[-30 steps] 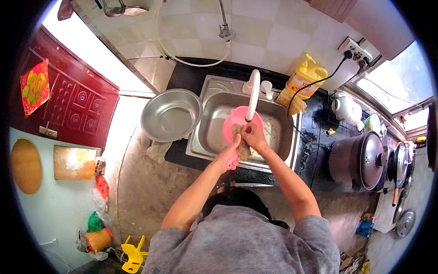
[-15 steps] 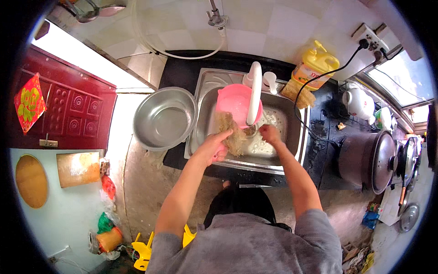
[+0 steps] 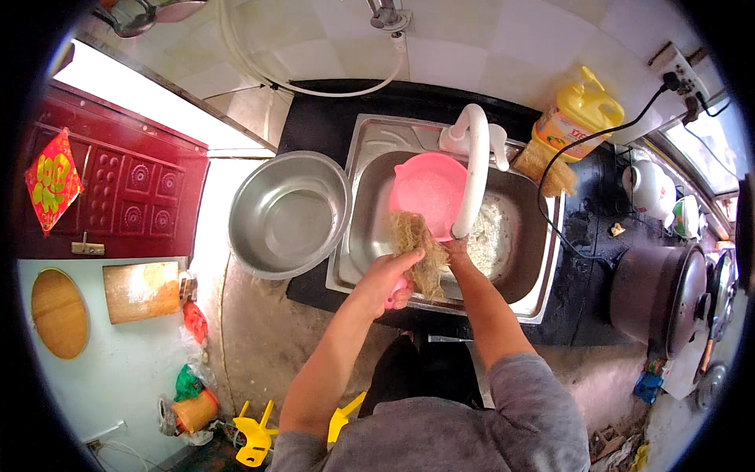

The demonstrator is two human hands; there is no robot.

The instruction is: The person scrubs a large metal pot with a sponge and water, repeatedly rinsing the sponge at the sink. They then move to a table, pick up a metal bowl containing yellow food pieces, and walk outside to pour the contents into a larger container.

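Note:
A pink water scoop (image 3: 425,185) is held over the sink, its round bowl beside the white faucet spout (image 3: 474,169). My left hand (image 3: 387,285) is closed round the scoop's pink handle, just in front of the sink's near rim. A tan, fibrous loofah scrubber (image 3: 421,256) lies over the handle and the bowl's near edge, with my left thumb against it. My right hand (image 3: 458,256) is below the spout's tip, close to the scoop and the loofah. Its fingers are mostly hidden there. The steel sink (image 3: 366,244) has wet, whitish patches on its bottom.
A steel basin (image 3: 289,212) stands left of the sink. Behind at the right are a yellow jug (image 3: 578,118) and another loofah piece (image 3: 546,167). A black cord (image 3: 550,212) crosses the counter towards a large lidded pot (image 3: 653,299). Yellow stools (image 3: 255,433) stand below left.
My right hand has moved left from the open part of the sink to beside the scoop and loofah. My left hand keeps its grip. The whole view has shifted slightly.

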